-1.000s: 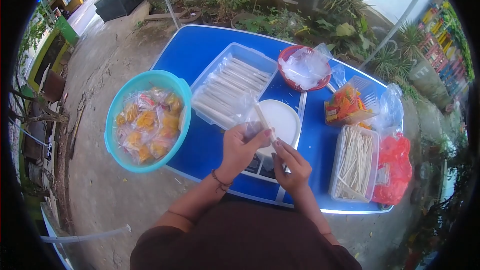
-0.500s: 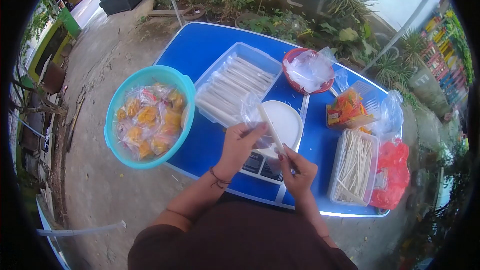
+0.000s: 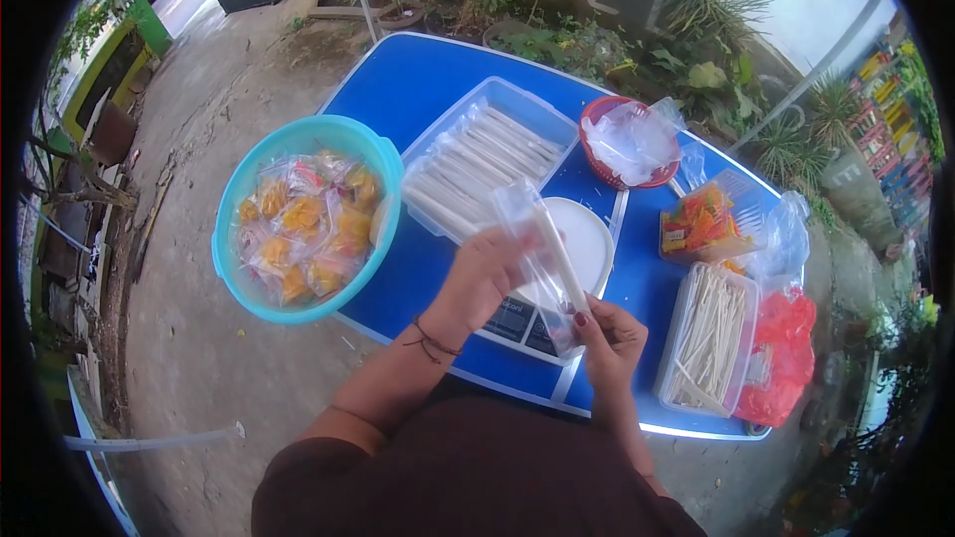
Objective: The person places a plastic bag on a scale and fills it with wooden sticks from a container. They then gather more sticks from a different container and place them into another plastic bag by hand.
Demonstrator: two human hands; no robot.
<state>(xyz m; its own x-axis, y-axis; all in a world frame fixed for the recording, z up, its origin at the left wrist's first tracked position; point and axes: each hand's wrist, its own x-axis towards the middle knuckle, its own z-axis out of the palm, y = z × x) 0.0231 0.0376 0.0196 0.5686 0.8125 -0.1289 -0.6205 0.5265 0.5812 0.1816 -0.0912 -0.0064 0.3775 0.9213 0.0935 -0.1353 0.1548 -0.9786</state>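
Observation:
A clear plastic bag (image 3: 524, 224) with thin white sticks inside stands slanted above the white kitchen scale (image 3: 587, 239). My right hand (image 3: 614, 338) pinches its lower end between thumb and fingers. My left hand (image 3: 482, 278) is behind and beside the bag, fingers stretched toward it and partly seen through the plastic; they are a little blurred. Behind the hands, a clear tray (image 3: 413, 154) holds several similar filled bags in a row. To the right, a clear box (image 3: 744, 338) is full of loose white sticks.
On the left is a turquoise basin (image 3: 393, 184) of bagged orange food. A red basket (image 3: 597, 164) with plastic bags stands at the back. Right of it are a clear container (image 3: 686, 254) of orange packets and a red plastic bag (image 3: 783, 353), all on the blue table (image 3: 398, 85).
The bag now stands more upright, its lower end in my right hand. My left hand has loosened from its pinch on the bag. The view has shifted slightly.

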